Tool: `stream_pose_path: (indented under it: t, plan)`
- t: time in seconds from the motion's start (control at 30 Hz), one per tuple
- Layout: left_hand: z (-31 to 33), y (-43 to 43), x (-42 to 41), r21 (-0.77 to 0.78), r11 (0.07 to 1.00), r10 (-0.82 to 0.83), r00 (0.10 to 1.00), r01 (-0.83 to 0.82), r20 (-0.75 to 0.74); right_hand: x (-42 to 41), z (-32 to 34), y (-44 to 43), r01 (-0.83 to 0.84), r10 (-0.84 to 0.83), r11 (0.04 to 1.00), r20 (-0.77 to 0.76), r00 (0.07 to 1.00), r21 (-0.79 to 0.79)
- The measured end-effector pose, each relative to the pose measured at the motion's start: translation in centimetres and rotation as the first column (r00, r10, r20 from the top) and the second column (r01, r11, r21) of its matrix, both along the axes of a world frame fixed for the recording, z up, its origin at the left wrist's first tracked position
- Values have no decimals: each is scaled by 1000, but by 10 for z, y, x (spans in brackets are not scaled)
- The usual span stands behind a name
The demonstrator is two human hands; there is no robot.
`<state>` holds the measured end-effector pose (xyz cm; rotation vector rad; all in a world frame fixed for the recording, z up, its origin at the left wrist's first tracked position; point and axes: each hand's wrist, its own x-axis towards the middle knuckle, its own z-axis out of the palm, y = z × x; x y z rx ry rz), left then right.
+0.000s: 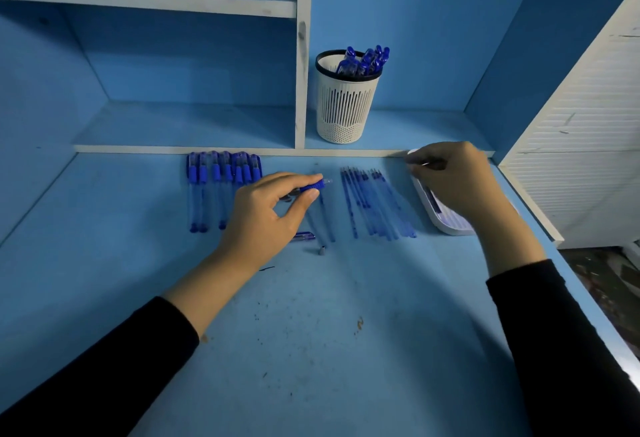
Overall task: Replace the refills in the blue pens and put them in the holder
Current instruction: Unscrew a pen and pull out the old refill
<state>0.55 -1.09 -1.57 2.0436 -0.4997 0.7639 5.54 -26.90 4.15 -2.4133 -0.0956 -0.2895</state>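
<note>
My left hand pinches a blue pen barrel by its grip end, just above the desk. A row of several capped blue pens lies to its left. Several loose refills lie in a row to the right. A pen cap and a small metal tip lie below my left hand. My right hand hovers over a white tray, its fingers curled over the tray's far end; what it holds is hidden. The white slotted holder stands behind on the ledge with several blue pens in it.
A white shelf divider rises just left of the holder. A white ledge strip crosses the blue desk behind the pens. A white slatted panel stands at the right. Dark specks mark the desk front.
</note>
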Motion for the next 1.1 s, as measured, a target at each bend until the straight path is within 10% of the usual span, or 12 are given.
stream_pose_path:
  t: [1.1]
  plan:
    - [-1, -9, -5, -3, 1000, -20, 1000, 20, 0, -2, -19, -33, 119, -155, 975, -196, 968, -186]
